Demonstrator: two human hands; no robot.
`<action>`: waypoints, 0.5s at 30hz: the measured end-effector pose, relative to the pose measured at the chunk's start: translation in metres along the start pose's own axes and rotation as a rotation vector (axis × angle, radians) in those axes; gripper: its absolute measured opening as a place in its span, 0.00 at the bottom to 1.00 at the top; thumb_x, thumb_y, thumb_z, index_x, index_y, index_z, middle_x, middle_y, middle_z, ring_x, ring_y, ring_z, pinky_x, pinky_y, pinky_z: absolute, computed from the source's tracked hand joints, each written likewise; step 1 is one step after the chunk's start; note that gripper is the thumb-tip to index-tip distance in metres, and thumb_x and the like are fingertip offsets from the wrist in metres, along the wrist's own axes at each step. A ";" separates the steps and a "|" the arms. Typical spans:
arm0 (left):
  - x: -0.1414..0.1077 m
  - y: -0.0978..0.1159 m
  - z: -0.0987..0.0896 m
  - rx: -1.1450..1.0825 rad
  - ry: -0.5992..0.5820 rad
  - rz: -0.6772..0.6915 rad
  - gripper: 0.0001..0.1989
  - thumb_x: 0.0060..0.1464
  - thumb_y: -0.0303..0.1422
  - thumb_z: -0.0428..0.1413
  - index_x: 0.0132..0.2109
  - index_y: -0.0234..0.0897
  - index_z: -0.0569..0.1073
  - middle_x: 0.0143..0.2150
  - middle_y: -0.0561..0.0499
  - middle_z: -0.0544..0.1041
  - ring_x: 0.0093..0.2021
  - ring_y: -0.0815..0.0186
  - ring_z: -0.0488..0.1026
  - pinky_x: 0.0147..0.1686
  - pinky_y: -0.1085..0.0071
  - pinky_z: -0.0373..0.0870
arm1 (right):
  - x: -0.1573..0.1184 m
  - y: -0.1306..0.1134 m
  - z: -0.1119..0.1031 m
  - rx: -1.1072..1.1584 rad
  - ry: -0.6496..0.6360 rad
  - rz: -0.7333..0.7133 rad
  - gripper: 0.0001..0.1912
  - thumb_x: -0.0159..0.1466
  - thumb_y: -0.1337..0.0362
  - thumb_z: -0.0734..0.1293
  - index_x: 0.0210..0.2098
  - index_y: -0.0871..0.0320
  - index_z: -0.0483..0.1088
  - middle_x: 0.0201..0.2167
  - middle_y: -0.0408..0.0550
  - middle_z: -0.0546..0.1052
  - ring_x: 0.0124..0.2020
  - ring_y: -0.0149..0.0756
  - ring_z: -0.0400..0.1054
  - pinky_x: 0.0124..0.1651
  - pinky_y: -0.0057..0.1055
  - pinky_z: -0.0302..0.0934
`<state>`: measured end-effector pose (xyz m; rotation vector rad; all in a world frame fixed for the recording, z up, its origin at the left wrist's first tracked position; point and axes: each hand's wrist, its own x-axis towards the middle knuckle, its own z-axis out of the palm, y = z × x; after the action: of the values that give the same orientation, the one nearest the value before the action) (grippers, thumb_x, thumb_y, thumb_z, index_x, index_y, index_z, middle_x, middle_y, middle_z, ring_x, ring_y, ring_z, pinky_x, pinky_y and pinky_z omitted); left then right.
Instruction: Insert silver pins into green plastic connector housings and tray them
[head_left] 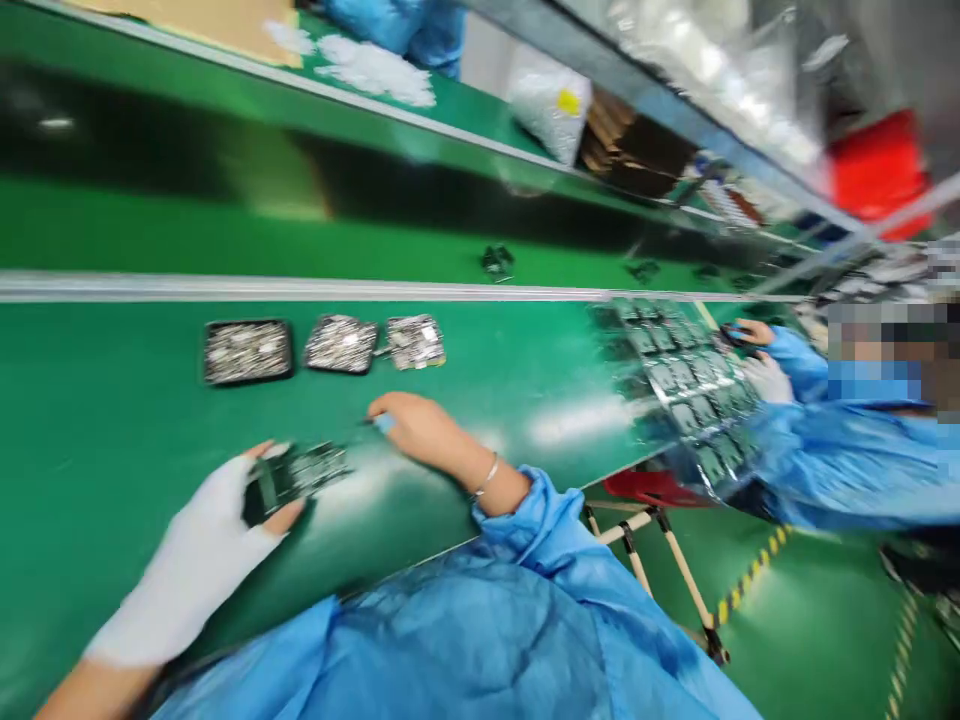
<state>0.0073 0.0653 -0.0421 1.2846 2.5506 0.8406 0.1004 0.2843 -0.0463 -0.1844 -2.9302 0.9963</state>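
My left hand (pixel 199 545), in a white glove with bare fingertips, grips a dark part with a green circuit board (pixel 319 467) by its sides, just above the green bench. The board is blurred, so its small parts cannot be told apart. To its right, my right hand (pixel 415 425) is closed in a pinch, a blue cover on one finger. A small dark tip shows at its fingers, too small to name. Beyond the hands lie a black tray (pixel 247 381) of small metallic pieces, a second tray (pixel 337 368) and a third batch of metallic pieces (pixel 416 342).
A metal rail (pixel 300 290) edges the green conveyor (pixel 420 260), where a dark part (pixel 497 262) lies. At right, a clear tray (pixel 660 385) holds several boards near a co-worker's hands (pixel 761 360). A shelf (pixel 465 130) above carries bags and cardboard.
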 end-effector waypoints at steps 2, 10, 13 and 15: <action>-0.008 -0.005 0.005 -0.057 -0.047 -0.098 0.26 0.54 0.42 0.52 0.58 0.37 0.62 0.55 0.42 0.72 0.54 0.51 0.71 0.53 0.54 0.72 | -0.003 0.005 -0.001 0.101 -0.003 -0.035 0.10 0.63 0.75 0.60 0.40 0.58 0.69 0.42 0.48 0.76 0.46 0.35 0.69 0.52 0.31 0.61; -0.005 -0.011 0.018 -0.180 -0.017 -0.055 0.29 0.52 0.41 0.53 0.58 0.33 0.62 0.56 0.41 0.70 0.57 0.53 0.68 0.58 0.57 0.66 | -0.005 0.005 0.006 0.045 -0.056 -0.056 0.10 0.60 0.74 0.60 0.37 0.57 0.70 0.36 0.47 0.73 0.39 0.35 0.67 0.42 0.28 0.60; -0.007 -0.012 0.018 -0.179 -0.014 -0.032 0.28 0.53 0.40 0.54 0.59 0.33 0.62 0.57 0.41 0.69 0.58 0.53 0.67 0.58 0.57 0.66 | -0.006 0.000 0.006 -0.015 -0.097 -0.053 0.12 0.60 0.73 0.60 0.38 0.55 0.70 0.38 0.46 0.74 0.41 0.35 0.67 0.42 0.28 0.60; -0.008 -0.013 0.019 -0.175 -0.015 -0.027 0.28 0.52 0.38 0.55 0.59 0.33 0.61 0.57 0.41 0.69 0.58 0.53 0.67 0.58 0.56 0.66 | -0.005 -0.001 0.005 -0.019 -0.120 -0.059 0.12 0.61 0.73 0.59 0.39 0.54 0.70 0.38 0.46 0.74 0.42 0.35 0.68 0.44 0.28 0.60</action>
<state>0.0106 0.0604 -0.0658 1.1963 2.4149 1.0189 0.1051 0.2797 -0.0500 -0.0397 -3.0332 1.0054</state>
